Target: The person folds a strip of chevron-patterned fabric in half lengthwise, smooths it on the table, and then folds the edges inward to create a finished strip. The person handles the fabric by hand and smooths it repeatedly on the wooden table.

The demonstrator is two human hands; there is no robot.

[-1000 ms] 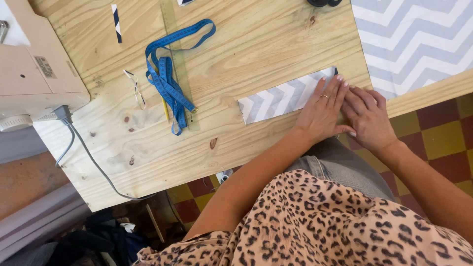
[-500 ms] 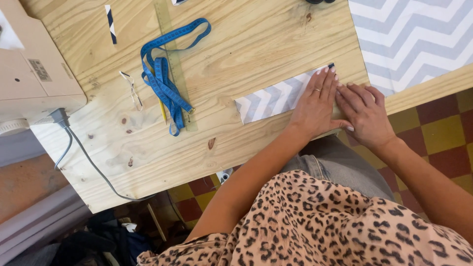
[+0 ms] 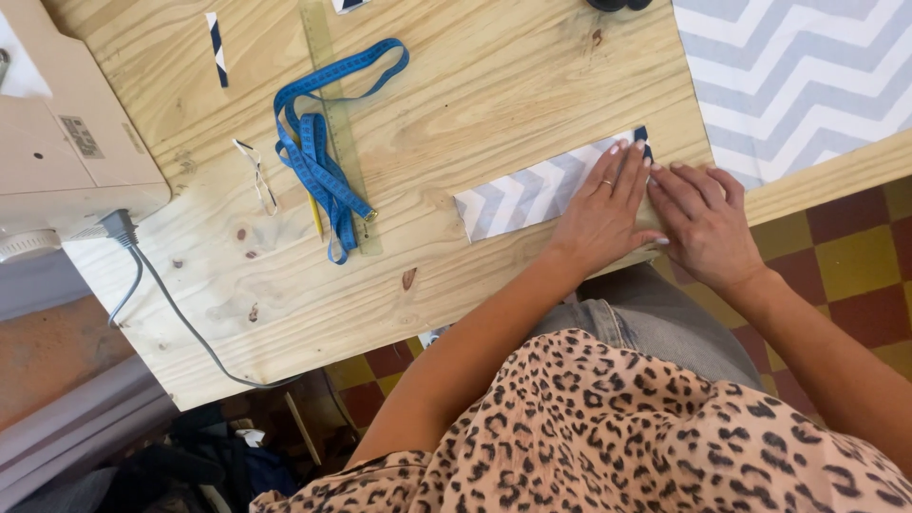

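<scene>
Pressing fabric strip | left hand, right hand | tape measure nearby

Top: loose blouse, peach ground with black-and-brown leopard spots, thin fabric.
Sleeves: short; both forearms bare.
Trousers: grey denim, seam stitching visible at the hip.
Left hand: slim band ring on one finger; nails pale, polished.
Right hand: no ring seen; nails pale, polished.
</scene>
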